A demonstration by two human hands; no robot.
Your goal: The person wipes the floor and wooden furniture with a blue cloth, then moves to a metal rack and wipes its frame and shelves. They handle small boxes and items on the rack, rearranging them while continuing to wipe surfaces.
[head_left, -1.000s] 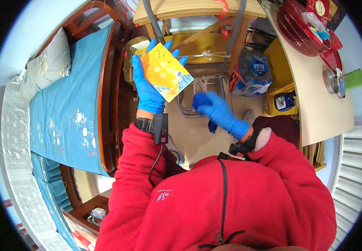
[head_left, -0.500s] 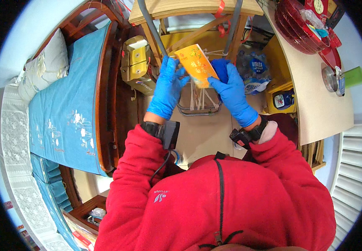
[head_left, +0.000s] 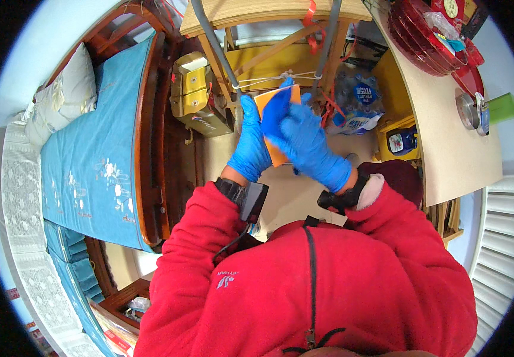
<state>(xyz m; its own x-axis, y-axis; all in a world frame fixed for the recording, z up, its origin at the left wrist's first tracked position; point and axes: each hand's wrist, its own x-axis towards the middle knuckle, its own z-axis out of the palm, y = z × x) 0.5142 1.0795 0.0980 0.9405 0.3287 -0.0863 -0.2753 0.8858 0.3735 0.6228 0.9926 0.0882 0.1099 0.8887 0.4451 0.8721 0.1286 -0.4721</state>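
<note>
Both my hands wear blue gloves and meet in front of my chest. My left hand [head_left: 250, 143] grips a flat orange box [head_left: 276, 157] along its left side, the thumb lying up its edge. A dark blue cloth [head_left: 275, 113] lies pressed against the face of the box. Over that cloth sits my right hand [head_left: 316, 149], fingers curled round it and slightly blurred. Cloth and fingers cover most of the box's face.
Ahead stands a wooden table [head_left: 257, 13] with grey metal tubes and white cord below it. An opened carton [head_left: 206, 119] is left of it, shrink-wrapped bottles [head_left: 358, 98] right. A blue-covered wooden sofa [head_left: 99, 149] lines the left; a pale counter [head_left: 453, 143] lines the right.
My left hand has taken hold of the orange box, which is turned more upright. The right hand has let go of its corner and moved left, bringing the blue cloth onto its face.
</note>
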